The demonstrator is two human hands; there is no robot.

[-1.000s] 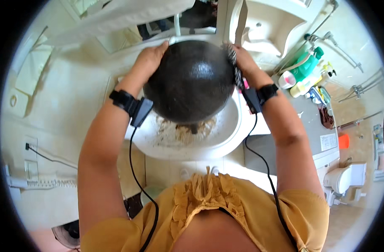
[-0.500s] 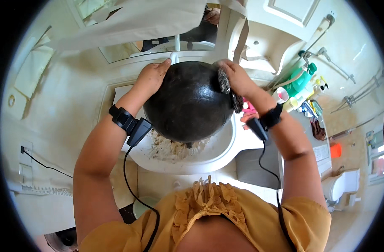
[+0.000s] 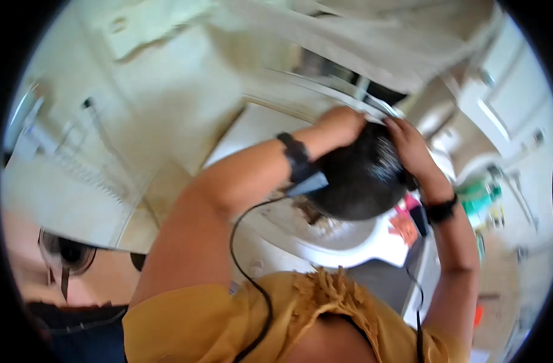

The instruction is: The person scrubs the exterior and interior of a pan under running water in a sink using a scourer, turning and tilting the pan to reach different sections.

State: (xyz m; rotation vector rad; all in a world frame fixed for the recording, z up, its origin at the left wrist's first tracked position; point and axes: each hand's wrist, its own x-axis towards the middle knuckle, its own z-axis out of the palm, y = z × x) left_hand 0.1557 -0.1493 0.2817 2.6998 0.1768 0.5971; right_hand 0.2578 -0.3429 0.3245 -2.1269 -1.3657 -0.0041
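Note:
A black, round-bottomed wok [image 3: 355, 181] is held tilted over the white washbasin [image 3: 310, 251], its dark outer side toward me. My left hand [image 3: 343, 126] is closed on the wok's far left edge. Against its far right edge lies my right hand [image 3: 414, 148], fingers bent over the rim. Blur hides whether the grey metal scouring pad is under that hand. Pale, lumpy residue [image 3: 328, 225] shows in the basin below the wok.
Pink and orange items [image 3: 402, 227] lie on the basin's right side. Behind my right forearm stands a green bottle [image 3: 479, 196]. A pale cloth [image 3: 403, 45] hangs above the basin, and a fan [image 3: 71, 251] is at lower left.
My view has swung left, so basin and wok appear farther right and turned. The right hand has shifted toward the wok's far edge, and the scouring pad no longer shows plainly.

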